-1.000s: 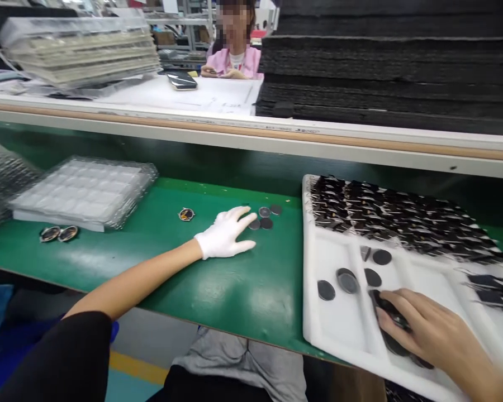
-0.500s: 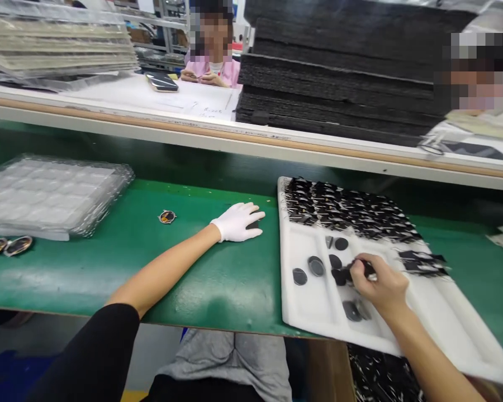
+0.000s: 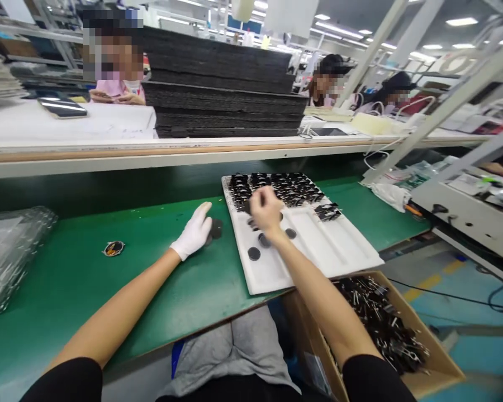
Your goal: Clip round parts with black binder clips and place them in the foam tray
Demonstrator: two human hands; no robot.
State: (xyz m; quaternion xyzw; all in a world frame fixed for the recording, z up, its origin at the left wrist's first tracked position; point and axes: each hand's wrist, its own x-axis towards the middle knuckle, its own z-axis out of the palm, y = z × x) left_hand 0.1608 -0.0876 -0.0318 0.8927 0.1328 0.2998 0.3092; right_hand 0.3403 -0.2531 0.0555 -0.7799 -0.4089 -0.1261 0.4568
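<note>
My left hand (image 3: 193,233), in a white glove, is above the green bench with its fingers curled. At its fingertips is a blurred dark disc (image 3: 216,228), which it seems to grip. My bare right hand (image 3: 267,211) is pinched and smeared over the white foam tray (image 3: 314,240); what is between its fingers I cannot make out. Round dark discs (image 3: 254,254) lie in the tray's near left compartments, partly behind my right hand. Rows of black pieces with shiny metal parts (image 3: 295,187) fill the tray's far side.
A round watch-like part (image 3: 113,248) lies on the green bench (image 3: 151,290). Clear plastic trays (image 3: 17,251) are stacked at left. Below the bench, a cardboard box (image 3: 438,365) holds many black-and-metal pieces. Black sheets (image 3: 226,100) are stacked on the shelf; people sit beyond.
The view has swung right. My right hand has moved up and away from the discs towards the tray's far rows. My left hand's spread fingers have drawn in around the dark disc.
</note>
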